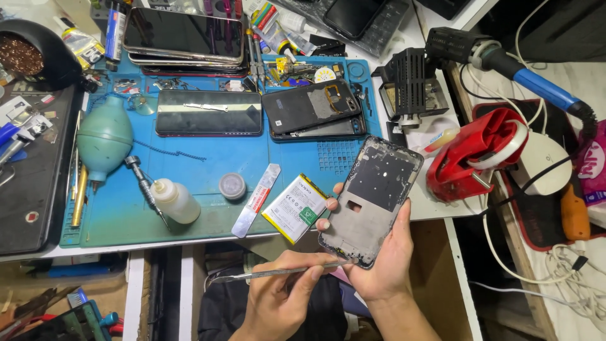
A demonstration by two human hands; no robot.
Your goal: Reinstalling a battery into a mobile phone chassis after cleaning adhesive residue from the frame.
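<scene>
Cluttered repair bench, blue work mat (208,164) on top. Off its front right corner: right hand (385,252) clamped around bare phone frame (372,202), long axis tilted up-right. Left hand (284,297), nearer its lower end, pinching metal spudger (278,273), tip at frame's bottom edge. Phone battery (295,208) just left.

Lying on the blue mat (208,164) — a dark-screened phone (208,112), a white battery (295,208) bearing a green label; stacking at the mat's top edge, more black screens (183,35).
</scene>
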